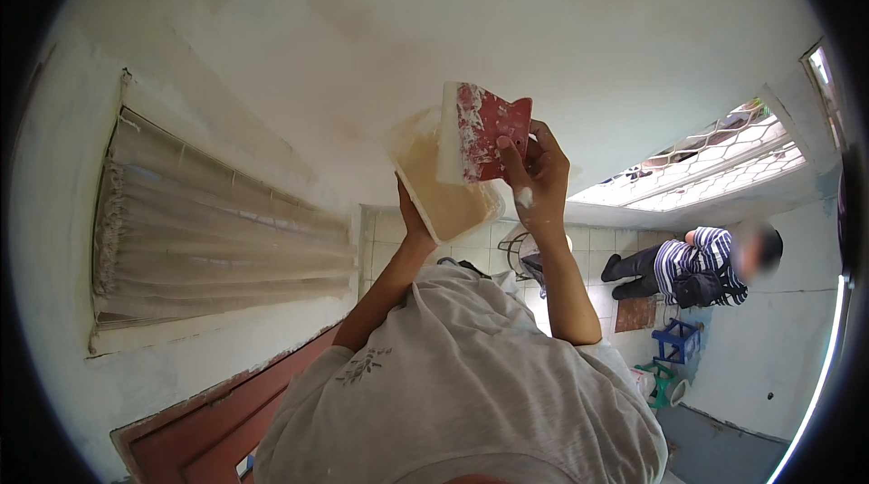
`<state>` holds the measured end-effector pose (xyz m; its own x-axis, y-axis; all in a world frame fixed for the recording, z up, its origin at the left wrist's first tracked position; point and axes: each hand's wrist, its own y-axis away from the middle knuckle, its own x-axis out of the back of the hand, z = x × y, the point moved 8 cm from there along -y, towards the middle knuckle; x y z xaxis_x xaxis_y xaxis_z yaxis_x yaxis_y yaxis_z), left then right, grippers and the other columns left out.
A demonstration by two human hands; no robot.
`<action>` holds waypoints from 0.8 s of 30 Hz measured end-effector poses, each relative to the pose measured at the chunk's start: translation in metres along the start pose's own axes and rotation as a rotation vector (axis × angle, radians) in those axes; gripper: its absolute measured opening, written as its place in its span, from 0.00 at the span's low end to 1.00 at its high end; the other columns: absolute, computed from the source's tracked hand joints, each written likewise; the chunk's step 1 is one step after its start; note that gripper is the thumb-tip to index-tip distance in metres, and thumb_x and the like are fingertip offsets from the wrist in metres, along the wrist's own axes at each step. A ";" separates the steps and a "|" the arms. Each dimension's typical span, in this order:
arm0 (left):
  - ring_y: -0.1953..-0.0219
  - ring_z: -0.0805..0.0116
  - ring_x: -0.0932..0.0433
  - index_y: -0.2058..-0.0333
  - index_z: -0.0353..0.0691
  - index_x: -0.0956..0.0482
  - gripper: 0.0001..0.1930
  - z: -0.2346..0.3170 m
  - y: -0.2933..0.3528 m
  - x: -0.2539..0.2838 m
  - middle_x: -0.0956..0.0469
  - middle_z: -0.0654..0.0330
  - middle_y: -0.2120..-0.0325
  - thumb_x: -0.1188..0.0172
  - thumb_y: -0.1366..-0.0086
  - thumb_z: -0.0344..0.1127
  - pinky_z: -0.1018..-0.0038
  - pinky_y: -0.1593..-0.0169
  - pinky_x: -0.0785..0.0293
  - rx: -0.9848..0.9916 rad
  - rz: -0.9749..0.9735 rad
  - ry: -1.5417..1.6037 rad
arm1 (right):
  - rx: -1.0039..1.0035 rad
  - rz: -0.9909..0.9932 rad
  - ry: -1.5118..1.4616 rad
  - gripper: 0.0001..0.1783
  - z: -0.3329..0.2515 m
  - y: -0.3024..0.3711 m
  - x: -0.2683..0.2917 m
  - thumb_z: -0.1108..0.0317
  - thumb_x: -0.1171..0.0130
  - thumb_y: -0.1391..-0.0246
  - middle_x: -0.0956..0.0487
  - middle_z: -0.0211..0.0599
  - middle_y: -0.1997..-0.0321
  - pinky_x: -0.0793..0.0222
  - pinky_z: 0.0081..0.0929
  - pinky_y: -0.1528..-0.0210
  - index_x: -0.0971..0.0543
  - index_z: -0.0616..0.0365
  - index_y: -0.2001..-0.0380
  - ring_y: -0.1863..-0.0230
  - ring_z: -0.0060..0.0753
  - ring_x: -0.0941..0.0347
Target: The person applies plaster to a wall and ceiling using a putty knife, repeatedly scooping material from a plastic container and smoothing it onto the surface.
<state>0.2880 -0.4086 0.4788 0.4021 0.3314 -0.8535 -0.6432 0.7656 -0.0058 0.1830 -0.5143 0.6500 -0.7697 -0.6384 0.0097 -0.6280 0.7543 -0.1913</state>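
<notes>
My right hand pinches a red putty knife, its thumb pressed on the flat of the handle end. White putty is smeared over the red part, and a pale blade edge faces left. A white dab also sits on that hand near the wrist. Just behind and below the knife, my left hand supports a pale, boxy tub from its left side; most of its fingers are hidden. The tub's inside looks beige, and the knife overlaps its right part. Whether the two touch I cannot tell.
A plastered wall rises ahead. To the left hangs a curtained window, above a red-brown door. At right is a grilled window. A person in a striped shirt stands right, near a blue stool. A chair stands below.
</notes>
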 end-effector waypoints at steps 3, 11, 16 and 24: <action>0.38 0.57 0.29 0.30 0.50 0.40 0.41 -0.015 -0.002 0.013 0.31 0.58 0.37 0.64 0.30 0.73 0.55 0.38 0.27 0.100 0.035 0.228 | 0.316 -0.150 0.499 0.13 -0.016 0.010 -0.022 0.66 0.41 0.36 0.19 0.43 0.77 0.26 0.37 0.71 0.26 0.64 0.56 0.77 0.38 0.21; 0.39 0.58 0.28 0.32 0.48 0.38 0.38 -0.012 -0.002 0.039 0.30 0.58 0.40 0.64 0.28 0.69 0.57 0.37 0.29 0.041 0.073 0.272 | 0.194 -0.498 0.873 0.10 0.024 0.017 -0.050 0.69 0.44 0.40 0.23 0.55 0.79 0.28 0.50 0.70 0.27 0.64 0.60 0.74 0.61 0.23; 0.40 0.56 0.28 0.32 0.48 0.38 0.42 -0.011 -0.006 0.055 0.29 0.57 0.39 0.64 0.30 0.74 0.57 0.38 0.28 0.062 0.119 0.273 | 0.085 -0.362 0.497 0.13 0.034 0.001 -0.038 0.72 0.42 0.39 0.18 0.48 0.73 0.24 0.34 0.67 0.26 0.66 0.54 0.73 0.42 0.18; 0.39 0.56 0.30 0.31 0.49 0.39 0.41 -0.003 -0.012 0.050 0.31 0.58 0.38 0.63 0.30 0.73 0.56 0.36 0.31 0.137 -0.001 0.284 | -0.443 -0.155 -0.609 0.16 0.066 0.005 -0.032 0.72 0.43 0.37 0.17 0.43 0.55 0.20 0.23 0.59 0.26 0.67 0.48 0.64 0.25 0.18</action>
<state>0.3137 -0.4028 0.4345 0.1923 0.1781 -0.9650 -0.5417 0.8393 0.0470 0.2120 -0.4999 0.5838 -0.5512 -0.6165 -0.5622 -0.8094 0.5586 0.1811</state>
